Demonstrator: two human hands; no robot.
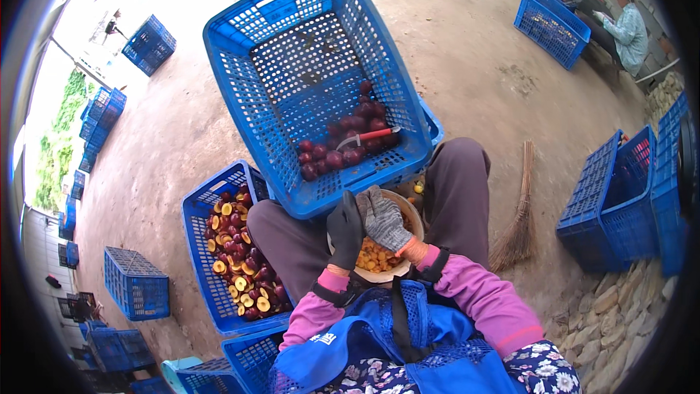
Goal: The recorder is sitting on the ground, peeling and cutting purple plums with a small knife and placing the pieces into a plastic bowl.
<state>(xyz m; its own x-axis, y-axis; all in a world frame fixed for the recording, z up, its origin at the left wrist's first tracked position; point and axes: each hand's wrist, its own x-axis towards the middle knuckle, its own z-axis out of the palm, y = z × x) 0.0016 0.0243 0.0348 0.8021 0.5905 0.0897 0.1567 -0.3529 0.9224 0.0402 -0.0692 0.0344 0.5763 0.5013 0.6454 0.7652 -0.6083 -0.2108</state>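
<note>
My left hand [345, 229], in a dark glove, and my right hand [383, 219], in a grey knit glove, meet above a round tub [417, 222]. Both hands are closed with the fingers curled together; whatever lies between them is hidden. Orange fruit pieces or stones [376, 256] lie in the tub between my knees. Just beyond my hands, a big blue crate [321, 208] tilts toward me with dark red plums [343, 155] gathered at its near end. A curved tool with a red handle [375, 135] rests on the plums.
At my left knee stands a blue crate [197, 248] of halved plums [244, 263] with yellow flesh. A straw broom [521, 211] lies to the right, near stacked blue crates [605, 190]. Another person [628, 33] sits far right beside a crate [550, 25].
</note>
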